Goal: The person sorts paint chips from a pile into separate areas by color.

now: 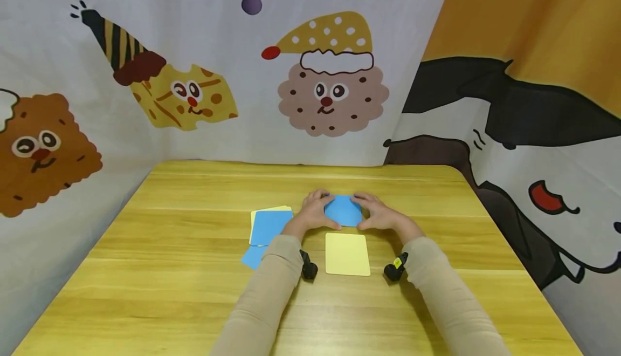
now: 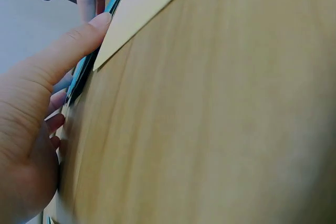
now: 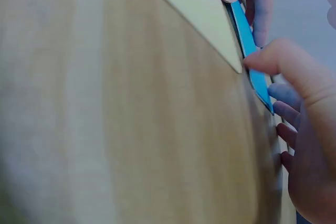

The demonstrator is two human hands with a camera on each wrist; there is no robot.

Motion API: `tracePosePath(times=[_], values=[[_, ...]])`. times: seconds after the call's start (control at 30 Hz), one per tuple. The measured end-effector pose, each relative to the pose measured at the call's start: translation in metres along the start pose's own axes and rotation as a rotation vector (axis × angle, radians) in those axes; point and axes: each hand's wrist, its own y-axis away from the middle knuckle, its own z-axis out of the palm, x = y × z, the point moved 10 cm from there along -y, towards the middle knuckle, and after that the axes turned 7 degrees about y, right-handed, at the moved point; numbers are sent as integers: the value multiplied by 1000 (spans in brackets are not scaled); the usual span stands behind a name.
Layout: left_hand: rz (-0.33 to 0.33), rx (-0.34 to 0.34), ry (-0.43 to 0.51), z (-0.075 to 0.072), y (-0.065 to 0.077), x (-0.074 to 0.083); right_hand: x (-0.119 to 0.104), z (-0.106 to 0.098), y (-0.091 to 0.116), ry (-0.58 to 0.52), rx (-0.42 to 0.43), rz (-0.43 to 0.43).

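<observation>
Wooden tabletop [image 1: 160, 280]; card [image 1: 343, 211] (blue), between both hands [image 1: 316, 212] [image 1: 381, 216]

The left hand [image 1: 316, 210] and the right hand [image 1: 382, 216] hold a blue card [image 1: 343, 211] between them. On the near side of the hands lies a yellow card [image 1: 347, 254]. More cards [image 1: 271, 227] sit beside the left hand, and a funny-face cloth [image 1: 208, 21] hangs past both hands

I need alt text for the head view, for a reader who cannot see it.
A person's left hand and right hand hold a blue card between them at a wooden table. A yellow card lies nearer the person, with overlapping blue and yellow cards to the left. Cartoon-printed cloth hangs behind.
</observation>
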Motion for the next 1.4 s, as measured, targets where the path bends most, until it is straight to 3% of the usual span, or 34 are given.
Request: tracePosePath(times=[0.27, 0.73, 1.17, 1.4], values=[[14, 20, 13, -1, 2, -1, 3, 2, 0, -4, 61, 9], [49, 131, 227, -9, 20, -3, -7, 0, 9, 23, 195, -32], [149, 192, 229, -19, 41, 14, -32, -3, 24, 38, 313, -55], [167, 169, 231, -28, 55, 16, -54, -1, 27, 49, 358, -109]])
